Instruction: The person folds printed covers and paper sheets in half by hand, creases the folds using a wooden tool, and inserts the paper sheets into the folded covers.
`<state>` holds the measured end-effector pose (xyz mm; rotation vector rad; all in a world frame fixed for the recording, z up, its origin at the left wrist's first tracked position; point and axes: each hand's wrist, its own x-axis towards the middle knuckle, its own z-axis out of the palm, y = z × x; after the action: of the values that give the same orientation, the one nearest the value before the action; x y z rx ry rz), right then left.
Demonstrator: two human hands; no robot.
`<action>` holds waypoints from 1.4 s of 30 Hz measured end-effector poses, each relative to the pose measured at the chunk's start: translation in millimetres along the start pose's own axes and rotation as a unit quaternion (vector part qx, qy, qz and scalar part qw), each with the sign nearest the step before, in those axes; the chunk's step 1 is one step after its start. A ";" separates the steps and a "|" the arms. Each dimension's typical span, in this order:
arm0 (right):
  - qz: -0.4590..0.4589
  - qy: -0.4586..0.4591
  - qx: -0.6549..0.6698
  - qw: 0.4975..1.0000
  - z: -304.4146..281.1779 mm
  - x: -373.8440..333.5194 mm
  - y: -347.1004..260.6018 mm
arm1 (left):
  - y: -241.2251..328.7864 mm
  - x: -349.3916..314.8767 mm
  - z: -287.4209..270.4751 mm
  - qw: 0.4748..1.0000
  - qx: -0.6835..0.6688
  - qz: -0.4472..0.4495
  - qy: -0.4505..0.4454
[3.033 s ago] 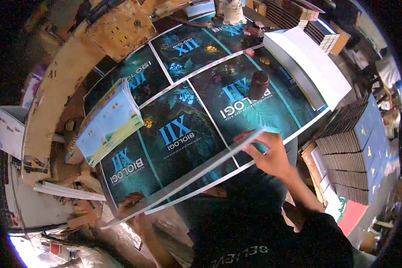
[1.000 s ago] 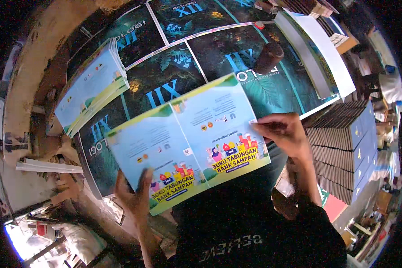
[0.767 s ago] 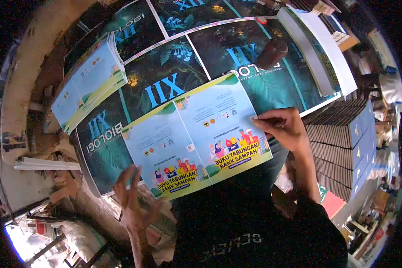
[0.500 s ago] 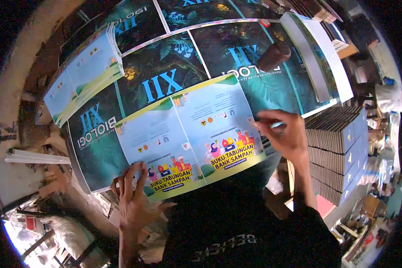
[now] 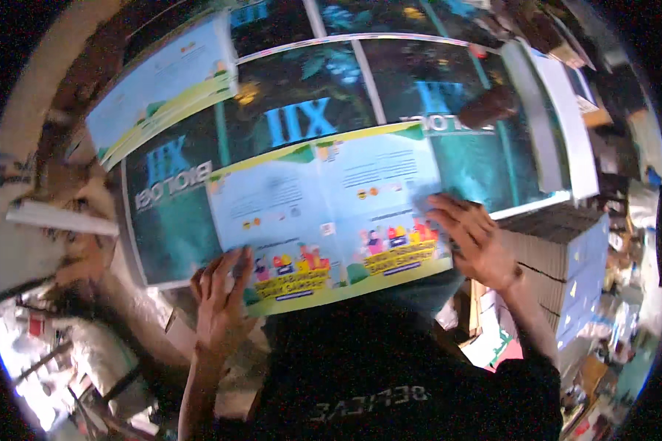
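Note:
A wide printed sheet [image 5: 324, 209], light blue with yellow and green borders and two matching cartoon panels, lies in front of me. Its near edge reaches over the table's front edge, against my dark shirt. My left hand [image 5: 221, 298] rests its fingertips on the sheet's lower left edge, fingers stretched and slightly apart. At the right edge, my right hand [image 5: 474, 239] lies with extended fingers on the paper; its thumb is hidden. Both hands look open. Motion blur softens the print and the fingers.
Dark poster sheets [image 5: 176, 235] with blue lettering cover the table. A stack of similar light blue sheets [image 5: 169, 73] sits at far left. A dark brown rounded object [image 5: 489, 106] and white paper strips [image 5: 566, 121] are at right. Bundled booklets [image 5: 559, 257] stand beside the table.
My right hand has gone from a raised, curled pose at the sheet's right edge to lying on it. The whole view has shifted; the sheet keeps about its place on the posters.

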<state>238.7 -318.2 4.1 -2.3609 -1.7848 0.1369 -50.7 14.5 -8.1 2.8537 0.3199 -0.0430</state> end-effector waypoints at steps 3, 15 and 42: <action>0.002 0.040 0.017 0.999 0.7 -2.2 2.5 | 4.7 9.6 -3.5 1.000 -0.001 0.024 0.006; 0.013 0.040 0.063 0.997 2.9 12.5 7.1 | -1.8 7.0 0.4 0.999 -0.011 0.027 0.039; 0.041 0.152 0.216 0.964 -6.9 48.2 18.7 | -16.0 47.2 -15.5 0.965 -0.196 -0.081 0.153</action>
<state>270.9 -277.5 8.8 -2.0165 -1.3539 0.1471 -8.2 43.8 -0.1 2.4303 0.5542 0.3884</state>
